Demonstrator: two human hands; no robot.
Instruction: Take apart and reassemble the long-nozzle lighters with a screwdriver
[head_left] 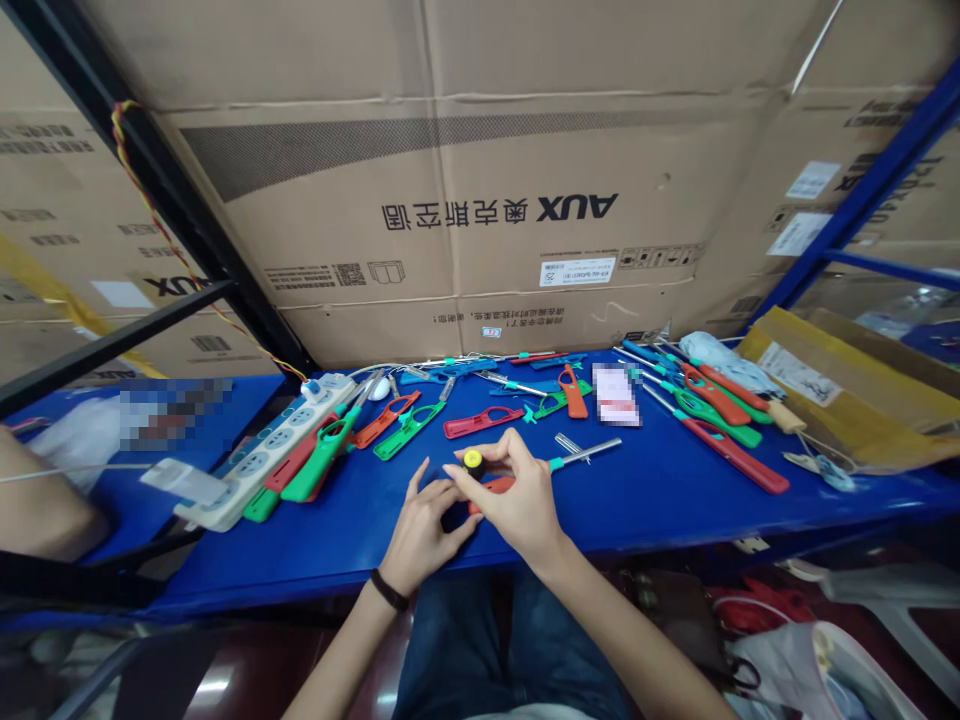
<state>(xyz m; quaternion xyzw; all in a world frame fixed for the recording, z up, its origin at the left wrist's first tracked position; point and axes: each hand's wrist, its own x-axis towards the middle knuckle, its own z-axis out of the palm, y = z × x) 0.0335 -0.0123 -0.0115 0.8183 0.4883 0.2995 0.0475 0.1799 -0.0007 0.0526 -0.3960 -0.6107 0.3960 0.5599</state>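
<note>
"What are those hands holding?"

"The left hand point(426, 522) is curling by the left end of a red gas lighter point(498, 485); I can't tell whether it's gripping. The right hand point(523, 492) is pinching a black, yellow-capped tool point(473, 461) closely above."

"Where's the lighter sitting?"

"Over the near middle of the blue table point(652, 512), its metal tube point(606, 447) pointing right. Beyond, a red handle shell point(484, 422) is lying; an AUX air-conditioner carton point(480, 160) is standing farthest."

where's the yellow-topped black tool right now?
Head view, below centre: the yellow-topped black tool is between the right hand's thumb and fingers, close by the orange handle, with the left hand on its left.
</note>
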